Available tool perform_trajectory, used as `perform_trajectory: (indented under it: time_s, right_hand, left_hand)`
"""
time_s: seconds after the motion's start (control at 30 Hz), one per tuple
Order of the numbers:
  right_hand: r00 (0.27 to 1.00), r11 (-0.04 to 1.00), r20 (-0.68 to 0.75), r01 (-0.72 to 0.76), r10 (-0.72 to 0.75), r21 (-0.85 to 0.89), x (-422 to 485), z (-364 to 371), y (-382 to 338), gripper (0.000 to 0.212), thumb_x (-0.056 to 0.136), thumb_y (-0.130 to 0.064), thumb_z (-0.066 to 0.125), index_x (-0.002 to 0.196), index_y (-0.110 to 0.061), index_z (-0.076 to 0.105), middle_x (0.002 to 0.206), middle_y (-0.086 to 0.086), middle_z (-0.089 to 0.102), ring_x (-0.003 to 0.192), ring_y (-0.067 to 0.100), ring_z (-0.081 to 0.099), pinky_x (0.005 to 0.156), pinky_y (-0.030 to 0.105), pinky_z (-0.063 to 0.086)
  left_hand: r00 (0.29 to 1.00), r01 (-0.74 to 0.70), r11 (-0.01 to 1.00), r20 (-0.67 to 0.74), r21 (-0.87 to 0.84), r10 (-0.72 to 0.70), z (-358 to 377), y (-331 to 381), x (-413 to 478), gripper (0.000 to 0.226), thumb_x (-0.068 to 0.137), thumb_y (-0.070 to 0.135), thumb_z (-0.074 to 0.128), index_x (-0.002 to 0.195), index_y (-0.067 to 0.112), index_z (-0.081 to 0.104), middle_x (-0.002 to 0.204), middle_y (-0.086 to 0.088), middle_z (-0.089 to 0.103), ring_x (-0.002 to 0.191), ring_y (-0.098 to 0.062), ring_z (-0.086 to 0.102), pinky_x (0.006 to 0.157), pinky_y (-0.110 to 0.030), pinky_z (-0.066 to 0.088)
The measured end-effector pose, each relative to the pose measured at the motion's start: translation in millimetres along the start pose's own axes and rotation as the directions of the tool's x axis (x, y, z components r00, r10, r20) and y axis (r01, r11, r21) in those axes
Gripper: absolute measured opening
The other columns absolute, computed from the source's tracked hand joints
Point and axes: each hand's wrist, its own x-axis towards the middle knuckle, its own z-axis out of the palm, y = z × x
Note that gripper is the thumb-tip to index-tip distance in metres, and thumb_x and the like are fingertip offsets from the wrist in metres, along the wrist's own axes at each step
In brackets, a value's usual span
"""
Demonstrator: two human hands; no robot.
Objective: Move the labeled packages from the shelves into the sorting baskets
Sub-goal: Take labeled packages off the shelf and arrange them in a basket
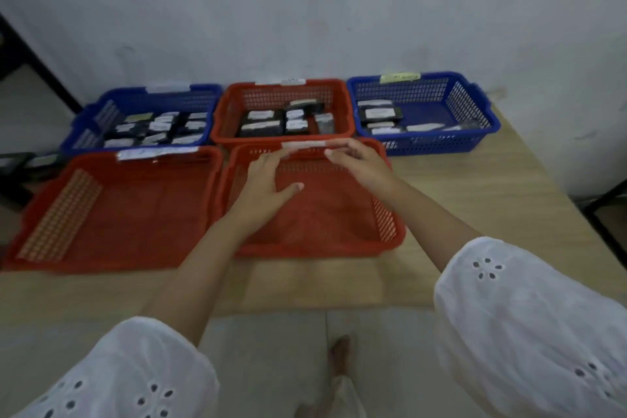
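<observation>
Left hand (268, 187) and right hand (363, 166) hover over the red basket (386, 224), fingers (271, 161) loosely spread, holding nothing, tips by its rim label (303, 145). Packages (271, 122) lie in three rear baskets (420, 146) behind it.

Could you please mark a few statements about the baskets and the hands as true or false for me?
1. The back red basket holds labelled packages. True.
2. Each hand grips a package. False: the left hand and the right hand hold nothing and reach over the front red basket.
3. The blue basket on the right is empty. False: the right blue basket has dark packages in its left part.
4. The front red basket stands on a wooden table. True.
</observation>
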Motion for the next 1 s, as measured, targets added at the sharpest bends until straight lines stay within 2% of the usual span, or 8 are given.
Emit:
perform_trajectory:
  time_s: [0.1, 0.3, 0.43, 0.6, 0.7, 0.8, 0.93, 1.0]
  right_hand:
    - [0.998, 1.000, 0.065, -0.009, 0.008, 0.006, -32, 41, -9, 0.028, 0.091, -0.035, 0.060, 0.117, -0.025, 0.061, 0.112, -0.004, 0.064, 0.105, 0.004, 0.057, 0.080, 0.015, 0.040]
    - [0.991, 1.000, 0.135, 0.009, -0.006, -0.018, -60, 128, -44, 0.029, 0.090, -0.035, 0.061, 0.117, -0.025, 0.061, 0.115, -0.002, 0.064, 0.102, 0.004, 0.057, 0.075, 0.016, 0.040]
    - [0.984, 0.998, 0.172, 0.056, -0.051, -0.026, -60, 205, -77, 0.030, 0.090, -0.034, 0.060, 0.119, -0.023, 0.060, 0.115, 0.000, 0.063, 0.098, 0.001, 0.056, 0.073, 0.016, 0.039]
    - [0.977, 0.996, 0.195, 0.087, -0.081, -0.025, -57, 326, -115, 0.034, 0.090, -0.034, 0.060, 0.121, -0.022, 0.058, 0.117, 0.002, 0.062, 0.094, -0.002, 0.055, 0.071, 0.016, 0.039]
    - [0.974, 0.997, 0.211, 0.076, -0.075, 0.005, -57, 397, -133, 0.033, 0.091, -0.033, 0.060, 0.122, -0.021, 0.058, 0.115, 0.003, 0.062, 0.091, -0.002, 0.054, 0.070, 0.015, 0.039]
    - [0.968, 0.997, 0.239, 0.078, -0.078, 0.007, -55, 462, -147, 0.035, 0.092, -0.031, 0.059, 0.123, -0.017, 0.058, 0.114, 0.004, 0.060, 0.090, 0.000, 0.054, 0.067, 0.010, 0.042]
    - [0.958, 0.999, 0.285, 0.047, -0.044, -0.004, -41, 531, -159, 0.036, 0.092, -0.030, 0.059, 0.124, -0.015, 0.057, 0.123, 0.013, 0.058, 0.107, 0.015, 0.055, 0.078, 0.019, 0.040]
    - [0.949, 0.999, 0.314, 0.046, -0.038, -0.021, -27, 561, -165, 0.036, 0.092, -0.030, 0.058, 0.126, -0.016, 0.056, 0.123, 0.010, 0.058, 0.106, 0.012, 0.053, 0.078, 0.018, 0.039]
  left_hand:
    - [1.000, 0.003, 1.000, 0.023, 0.000, -0.003, -27, -8, -46, 0.058, 0.085, 0.019, 0.067, 0.137, 0.026, 0.041, 0.132, 0.001, 0.044, 0.126, -0.012, 0.037, 0.107, -0.025, 0.025]
    - [0.999, 0.036, 0.998, -0.029, -0.042, -0.038, -105, -44, -105, 0.056, 0.084, 0.017, 0.066, 0.130, 0.038, 0.042, 0.122, 0.006, 0.050, 0.122, -0.014, 0.044, 0.106, -0.040, 0.036]
    - [0.993, 0.056, 0.998, -0.099, -0.020, -0.058, -171, -77, -136, 0.054, 0.086, 0.019, 0.066, 0.133, 0.033, 0.043, 0.121, 0.007, 0.049, 0.122, -0.012, 0.043, 0.104, -0.033, 0.036]
    - [0.992, 0.026, 1.000, -0.120, -0.016, -0.028, -264, -141, -174, 0.054, 0.085, 0.017, 0.067, 0.134, 0.023, 0.045, 0.122, 0.000, 0.050, 0.118, -0.012, 0.047, 0.103, -0.036, 0.040]
    - [0.994, 0.036, 0.998, -0.098, -0.059, -0.042, -316, -178, -199, 0.051, 0.086, 0.019, 0.065, 0.132, 0.025, 0.045, 0.125, 0.002, 0.049, 0.113, -0.003, 0.046, 0.094, -0.020, 0.041]
    - [0.994, 0.045, 0.994, -0.090, -0.104, -0.054, -357, -214, -223, 0.049, 0.084, 0.030, 0.065, 0.127, 0.036, 0.043, 0.121, 0.006, 0.051, 0.117, -0.009, 0.046, 0.100, -0.033, 0.041]
    - [0.981, 0.125, 0.985, -0.132, -0.121, -0.141, -400, -264, -239, 0.053, 0.086, 0.015, 0.065, 0.131, 0.033, 0.043, 0.126, 0.005, 0.050, 0.122, -0.006, 0.044, 0.104, -0.045, 0.041]
    - [0.978, 0.130, 0.988, -0.154, -0.088, -0.142, -420, -290, -241, 0.054, 0.085, 0.016, 0.066, 0.131, 0.033, 0.043, 0.130, 0.003, 0.050, 0.123, -0.009, 0.044, 0.103, -0.047, 0.040]
